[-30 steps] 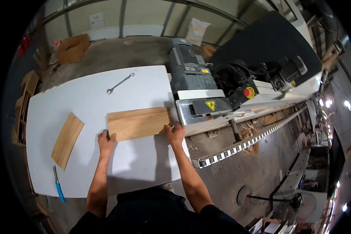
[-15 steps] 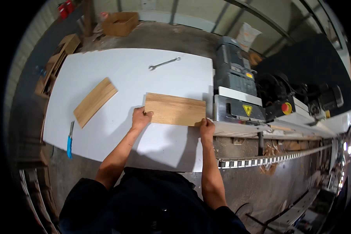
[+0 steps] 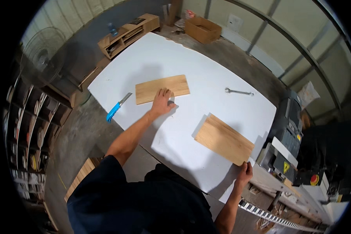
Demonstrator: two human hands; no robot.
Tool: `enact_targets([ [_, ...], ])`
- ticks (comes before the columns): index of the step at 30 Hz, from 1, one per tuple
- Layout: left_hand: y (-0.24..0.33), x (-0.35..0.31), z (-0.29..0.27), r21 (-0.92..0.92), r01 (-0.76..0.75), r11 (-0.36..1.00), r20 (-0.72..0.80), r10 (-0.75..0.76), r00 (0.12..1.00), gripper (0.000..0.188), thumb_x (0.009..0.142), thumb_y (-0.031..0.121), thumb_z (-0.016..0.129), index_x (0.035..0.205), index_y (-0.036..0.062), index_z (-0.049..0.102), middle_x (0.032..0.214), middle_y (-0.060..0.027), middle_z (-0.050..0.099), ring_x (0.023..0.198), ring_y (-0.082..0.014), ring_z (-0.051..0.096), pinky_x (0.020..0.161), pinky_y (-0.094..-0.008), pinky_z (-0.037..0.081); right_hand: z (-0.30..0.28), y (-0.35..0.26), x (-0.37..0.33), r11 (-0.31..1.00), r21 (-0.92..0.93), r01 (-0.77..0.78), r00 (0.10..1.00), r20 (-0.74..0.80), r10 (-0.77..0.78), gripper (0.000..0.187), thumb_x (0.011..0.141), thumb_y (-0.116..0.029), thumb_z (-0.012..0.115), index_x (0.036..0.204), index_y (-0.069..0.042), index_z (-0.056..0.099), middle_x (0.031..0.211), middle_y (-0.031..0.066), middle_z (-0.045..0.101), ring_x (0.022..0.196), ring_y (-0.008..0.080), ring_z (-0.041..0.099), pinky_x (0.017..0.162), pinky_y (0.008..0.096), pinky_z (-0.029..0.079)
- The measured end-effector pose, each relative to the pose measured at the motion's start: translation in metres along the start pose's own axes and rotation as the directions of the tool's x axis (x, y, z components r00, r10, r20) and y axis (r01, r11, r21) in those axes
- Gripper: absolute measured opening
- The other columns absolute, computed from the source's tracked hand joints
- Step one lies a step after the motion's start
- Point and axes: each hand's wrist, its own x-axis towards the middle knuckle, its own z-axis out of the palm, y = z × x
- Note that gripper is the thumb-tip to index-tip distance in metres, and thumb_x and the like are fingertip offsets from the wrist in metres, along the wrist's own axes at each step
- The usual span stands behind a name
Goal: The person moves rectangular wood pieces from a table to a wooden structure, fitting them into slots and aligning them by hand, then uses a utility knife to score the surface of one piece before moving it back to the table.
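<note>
Two flat wood-grain boards lie apart on a white tabletop (image 3: pixel 121 74). My left hand (image 3: pixel 162 103) reaches to the left board (image 3: pixel 148 89), its fingers over the near edge and the thumb apart. Whether it bears on the board or only hovers I cannot tell. At the near right corner of the other board (image 3: pixel 224 138), my right hand (image 3: pixel 243 173) pinches the edge between thumb and fingers. A blue-handled utility knife (image 3: pixel 115 110) lies at the table's left edge, blade out. Toward the far right edge rests a combination wrench (image 3: pixel 239 92).
A machine with a grey motor (image 3: pixel 286 123) and a red stop button (image 3: pixel 314 179) adjoins the table's right side. Behind stand a cardboard box (image 3: pixel 202 29) and a low wooden shelf (image 3: pixel 128 34). A fan (image 3: pixel 45 58) and a rack (image 3: pixel 31 132) are at left.
My left hand has let go of the right board and moved over to the left one. My right hand stays at the right board's corner. The view has turned left.
</note>
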Motion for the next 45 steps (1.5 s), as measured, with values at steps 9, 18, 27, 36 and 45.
enact_targets([
  [9, -0.051, 0.053, -0.043, 0.284, 0.149, 0.947, 0.395, -0.257, 0.882, 0.118, 0.045, 0.048, 0.080, 0.141, 0.0107, 0.023, 0.138, -0.0330, 0.022, 0.131, -0.0503, 0.014, 0.105, -0.0584, 0.017, -0.014, 0.019, -0.004, 0.971, 0.215, -0.101, 0.995, 0.044, 0.093, 0.035, 0.091, -0.014, 0.058, 0.119, 0.006, 0.055, 0.108, 0.0097, 0.062, 0.095, 0.0152, 0.057, 0.087, 0.0279, 0.044],
  [18, -0.027, 0.043, -0.037, -0.126, 0.031, 0.992, 0.326, 0.012, 0.945, 0.107, 0.046, 0.047, 0.079, 0.135, 0.0042, 0.037, 0.118, -0.0250, 0.048, 0.115, -0.0410, 0.040, 0.099, -0.0460, 0.033, -0.009, -0.001, -0.002, 0.945, 0.203, -0.257, 0.959, -0.072, 0.276, 0.035, 0.085, -0.014, 0.066, 0.115, 0.003, 0.059, 0.110, 0.0104, 0.063, 0.097, 0.0171, 0.057, 0.087, 0.0295, 0.046],
  [27, 0.172, 0.014, -0.026, -0.339, -0.338, 0.878, 0.453, 0.467, 0.760, 0.103, 0.048, 0.038, 0.080, 0.136, 0.0071, 0.038, 0.135, -0.0255, 0.029, 0.125, -0.0430, 0.024, 0.105, -0.0478, 0.026, -0.010, -0.017, -0.009, 0.664, 0.711, -0.230, 0.920, -0.063, 0.386, 0.033, 0.092, -0.029, 0.059, 0.100, 0.002, 0.060, 0.088, 0.0082, 0.064, 0.075, 0.0146, 0.060, 0.067, 0.0254, 0.049],
  [36, 0.219, -0.034, 0.028, -0.311, -0.540, 0.782, 0.508, 0.617, 0.601, 0.093, 0.059, 0.041, 0.079, 0.137, 0.0100, 0.039, 0.144, -0.0271, 0.016, 0.134, -0.0451, 0.009, 0.111, -0.0543, 0.008, -0.022, -0.064, 0.019, 0.602, 0.693, -0.396, 0.810, -0.044, 0.584, 0.045, 0.089, -0.050, 0.055, 0.097, -0.005, 0.057, 0.087, 0.0042, 0.065, 0.070, 0.0105, 0.057, 0.058, 0.0195, 0.041],
  [45, 0.236, -0.071, 0.018, -0.633, -0.367, 0.681, 0.055, 0.513, 0.856, 0.041, 0.080, 0.009, 0.066, 0.119, 0.0028, 0.056, 0.106, -0.0175, 0.059, 0.091, -0.0248, 0.058, 0.077, -0.0296, 0.050, -0.016, -0.052, 0.045, 0.268, 0.892, -0.365, 0.779, 0.135, 0.612, 0.018, 0.092, -0.026, 0.058, 0.092, -0.008, 0.058, 0.070, 0.0007, 0.058, 0.053, 0.0143, 0.052, 0.044, 0.0231, 0.043],
])
